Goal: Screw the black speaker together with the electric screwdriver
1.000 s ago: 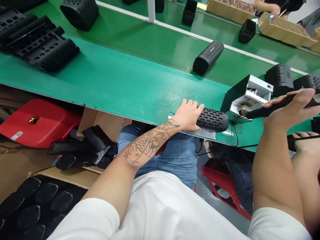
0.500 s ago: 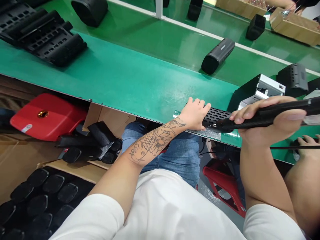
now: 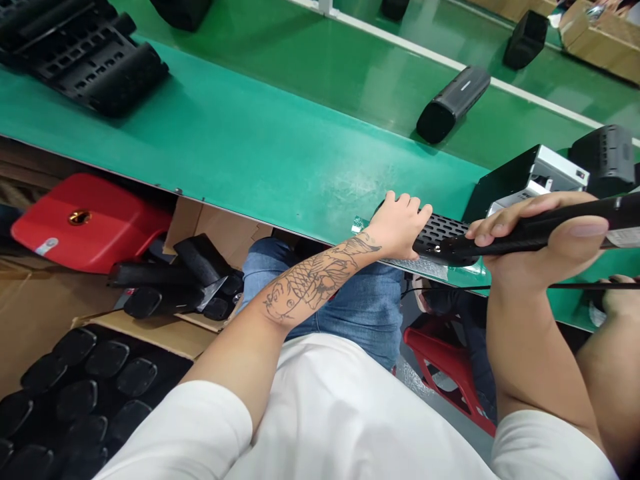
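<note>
Bracing a perforated black housing (image 3: 441, 230) in the left hand's grip (image 3: 397, 225), a worker holds a screwdriver (image 3: 530, 235) to it with the right hand (image 3: 525, 268), one screw (image 3: 437, 249) seemingly unseated, others' progress unclear.

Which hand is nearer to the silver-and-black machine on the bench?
Right. The right hand, holding a black tool, is just in front of the machine; the left hand is farther off, on the perforated black casing.

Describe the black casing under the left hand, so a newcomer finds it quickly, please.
At the near edge of the green table, find the left hand. Beneath it lies the casing, its slots facing up; the slotted pile at far left is untouched.
</note>
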Demonstrator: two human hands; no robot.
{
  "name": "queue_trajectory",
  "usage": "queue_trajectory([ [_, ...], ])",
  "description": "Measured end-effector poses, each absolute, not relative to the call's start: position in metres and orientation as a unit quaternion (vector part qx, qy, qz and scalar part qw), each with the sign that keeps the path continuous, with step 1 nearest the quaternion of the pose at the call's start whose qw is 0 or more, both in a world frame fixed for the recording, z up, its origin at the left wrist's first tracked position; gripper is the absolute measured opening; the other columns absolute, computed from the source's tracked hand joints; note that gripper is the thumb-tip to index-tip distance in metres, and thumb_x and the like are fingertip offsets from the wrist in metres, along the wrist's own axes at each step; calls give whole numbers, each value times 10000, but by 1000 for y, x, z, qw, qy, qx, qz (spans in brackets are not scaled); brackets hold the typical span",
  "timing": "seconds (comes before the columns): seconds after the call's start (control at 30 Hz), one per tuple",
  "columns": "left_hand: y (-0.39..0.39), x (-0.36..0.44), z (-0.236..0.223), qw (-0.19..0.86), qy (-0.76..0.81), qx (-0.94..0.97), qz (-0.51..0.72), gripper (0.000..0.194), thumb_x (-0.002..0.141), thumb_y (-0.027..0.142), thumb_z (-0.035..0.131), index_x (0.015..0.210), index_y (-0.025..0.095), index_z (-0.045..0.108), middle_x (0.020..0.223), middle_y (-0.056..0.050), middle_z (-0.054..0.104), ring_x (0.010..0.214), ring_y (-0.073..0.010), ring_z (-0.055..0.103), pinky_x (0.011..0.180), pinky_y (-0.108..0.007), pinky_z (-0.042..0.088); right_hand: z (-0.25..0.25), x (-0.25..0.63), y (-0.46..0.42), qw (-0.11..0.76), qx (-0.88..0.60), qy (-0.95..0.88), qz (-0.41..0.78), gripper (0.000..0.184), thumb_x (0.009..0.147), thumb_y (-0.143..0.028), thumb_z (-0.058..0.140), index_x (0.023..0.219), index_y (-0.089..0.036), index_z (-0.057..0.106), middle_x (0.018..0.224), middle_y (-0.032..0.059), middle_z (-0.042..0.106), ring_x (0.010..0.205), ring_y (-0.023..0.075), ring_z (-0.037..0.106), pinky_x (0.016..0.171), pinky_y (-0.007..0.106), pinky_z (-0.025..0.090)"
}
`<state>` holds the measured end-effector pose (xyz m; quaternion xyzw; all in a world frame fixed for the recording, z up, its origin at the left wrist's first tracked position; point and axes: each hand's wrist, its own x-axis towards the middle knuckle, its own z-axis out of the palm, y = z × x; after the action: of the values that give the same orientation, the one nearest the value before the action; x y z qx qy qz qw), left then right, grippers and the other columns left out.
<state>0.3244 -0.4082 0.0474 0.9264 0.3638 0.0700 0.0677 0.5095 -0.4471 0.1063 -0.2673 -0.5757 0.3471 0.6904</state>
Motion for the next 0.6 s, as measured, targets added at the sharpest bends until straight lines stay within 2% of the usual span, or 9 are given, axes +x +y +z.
queue_trajectory([
  [0.1,-409,324,48,66,363,927,71,1025,792,622,838,1600,105,477,1440,-246,626,1289,-419,555,1136,-540,339,102,507,-444,693,-260,-573,353,408,906,-558,684,757,-178,704,535,54,596,361,233,529,359,411,515],
  [0.3,-409,325,48,64,366,926,67,1048,788,626,846,1610,102,463,1454,-254,616,1299,-421,546,1153,-556,329,103,499,-448,666,-254,-596,369,323,903,-484,688,798,-180,715,557,26,592,396,197,547,418,382,553],
  [0.47,-410,325,48,62,368,926,63,1064,777,627,858,1616,113,452,1454,-242,619,1296,-424,543,1154,-562,325,104,496,-445,648,-255,-598,397,244,858,-418,710,792,-183,711,558,17,593,392,192,546,404,358,536],
  [0.6,-410,325,48,70,368,925,64,1063,768,629,866,1604,108,467,1449,-249,618,1298,-436,536,1150,-570,316,103,491,-446,642,-258,-600,403,249,802,-432,740,749,-194,690,528,9,576,378,189,531,395,353,530],
])
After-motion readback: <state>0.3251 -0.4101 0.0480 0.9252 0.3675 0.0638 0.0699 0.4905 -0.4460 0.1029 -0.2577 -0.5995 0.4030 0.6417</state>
